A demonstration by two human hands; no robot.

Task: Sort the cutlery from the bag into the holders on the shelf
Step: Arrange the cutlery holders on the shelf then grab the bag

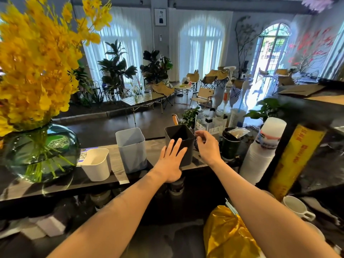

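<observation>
Three holders stand on the dark shelf (160, 144): a white one (96, 164) at the left, a grey-blue one (132, 149) in the middle and a black one (183, 135) at the right. My left hand (172, 161) lies flat with straight fingers against the front of the black holder. My right hand (206, 146) is at that holder's right side, fingers loosely curved near its rim, holding nothing that I can see. The yellow bag (227, 235) lies low on the counter under my right forearm, with a pale utensil end (230, 206) poking out of its top.
A green glass vase (40, 153) of yellow flowers fills the shelf's left end. Right of the black holder stand a black cup (230, 146), a stack of white lids (260, 159) and a yellow roll (296, 161). White mugs (297, 207) sit at the lower right.
</observation>
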